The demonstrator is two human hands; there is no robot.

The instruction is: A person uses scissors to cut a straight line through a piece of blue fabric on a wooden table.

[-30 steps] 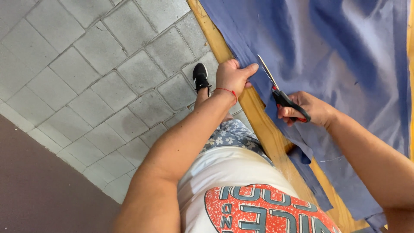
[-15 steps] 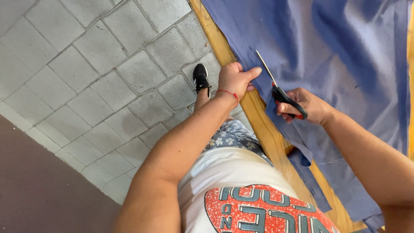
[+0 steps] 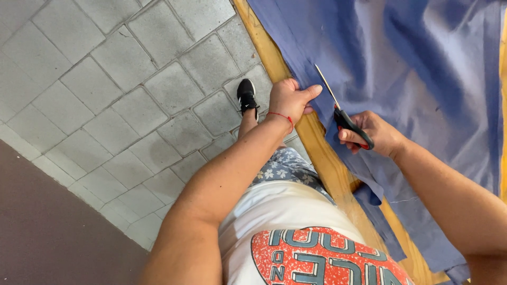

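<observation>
A large blue cloth (image 3: 401, 68) lies spread over a wooden table (image 3: 322, 158). My left hand (image 3: 288, 99) pinches the cloth's near edge at the table's side, thumb on top. My right hand (image 3: 372, 134) grips a pair of scissors (image 3: 338, 108) with black and red handles. The blades point away from me along the cloth, close to my left thumb. A cut strip of the cloth (image 3: 383, 211) hangs off the table edge below my right hand.
Grey paving stones (image 3: 121, 79) cover the floor on the left, bordered by a dark surface (image 3: 47, 232) at the lower left. My foot in a black shoe (image 3: 246, 95) stands by the table edge.
The scissors and my right hand have crept forward along the cloth, away from me. My left hand has shifted slightly along the edge with them.
</observation>
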